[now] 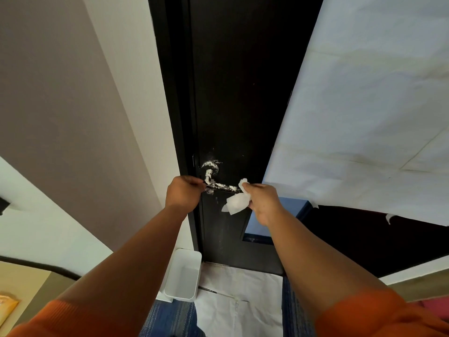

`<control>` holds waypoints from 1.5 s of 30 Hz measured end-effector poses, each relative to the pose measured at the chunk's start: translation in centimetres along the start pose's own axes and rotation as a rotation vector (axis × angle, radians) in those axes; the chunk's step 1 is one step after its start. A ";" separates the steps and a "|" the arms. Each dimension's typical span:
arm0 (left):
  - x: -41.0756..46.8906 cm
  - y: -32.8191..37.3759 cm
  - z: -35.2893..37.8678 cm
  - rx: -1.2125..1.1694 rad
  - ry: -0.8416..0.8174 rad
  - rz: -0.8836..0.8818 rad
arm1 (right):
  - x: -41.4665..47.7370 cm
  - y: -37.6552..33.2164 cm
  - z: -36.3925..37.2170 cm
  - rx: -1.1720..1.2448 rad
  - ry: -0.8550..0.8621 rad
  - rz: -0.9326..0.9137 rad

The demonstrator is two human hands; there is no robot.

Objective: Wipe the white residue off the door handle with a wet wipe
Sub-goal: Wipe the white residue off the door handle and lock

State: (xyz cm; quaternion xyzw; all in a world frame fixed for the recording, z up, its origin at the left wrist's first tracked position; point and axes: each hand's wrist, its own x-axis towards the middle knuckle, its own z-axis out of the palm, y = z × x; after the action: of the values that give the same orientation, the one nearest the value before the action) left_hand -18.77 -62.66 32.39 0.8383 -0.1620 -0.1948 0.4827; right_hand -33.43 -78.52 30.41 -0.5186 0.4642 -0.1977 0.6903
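Observation:
A dark lever door handle (215, 182) on the black door (238, 93) is smeared with white residue on its round base, neck and bar. My left hand (183, 192) is closed at the door's left edge, touching the inner end of the handle bar. My right hand (261, 201) grips a crumpled white wet wipe (237, 203) and presses its upper corner against the outer end of the bar. White specks also dot the door below the handle.
A white rectangular bin (182, 276) stands on the floor by the door frame. White paper (238, 300) covers the floor before the door. More paper sheeting (364, 105) hangs on the right. A pale wall (73, 105) runs along the left.

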 end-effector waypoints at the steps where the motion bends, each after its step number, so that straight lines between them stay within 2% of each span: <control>1: 0.0 0.0 0.0 -0.002 -0.001 -0.001 | 0.1 -0.4 0.7 -0.026 -0.004 0.008; 4: 0.0 0.0 0.0 -0.007 -0.004 -0.007 | 0.1 -0.7 2.2 -0.145 -0.005 -0.041; 10: 0.1 -0.2 0.0 -0.026 -0.004 -0.010 | -0.6 1.6 -1.0 -0.136 -0.065 -0.177; 16: 0.1 -0.2 0.1 -0.036 0.002 -0.032 | -0.8 0.3 0.5 -0.041 -0.049 -0.092; 20: 0.1 -0.3 0.1 -0.049 0.001 -0.037 | -1.2 0.1 1.5 -0.083 -0.045 -0.108; 25: 0.1 -0.4 0.2 -0.071 0.005 -0.035 | -1.5 1.3 -1.3 -0.116 -0.101 -0.202; 32: 0.0 -0.4 0.3 -0.064 0.012 -0.044 | -1.3 0.3 1.4 -0.076 -0.057 -0.145; 39: 0.1 -0.6 0.4 -0.089 0.009 -0.045 | -1.4 0.5 -1.4 -0.199 -0.114 -0.180; 45: -0.1 -0.5 0.4 -0.082 0.013 -0.047 | -1.3 0.0 1.0 -0.238 -0.084 -0.200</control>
State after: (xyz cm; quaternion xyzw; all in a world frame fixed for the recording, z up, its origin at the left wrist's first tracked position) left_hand -18.99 -62.68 31.72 0.8226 -0.1309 -0.2072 0.5132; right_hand -33.18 -77.01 30.98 -0.6482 0.4011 -0.1874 0.6196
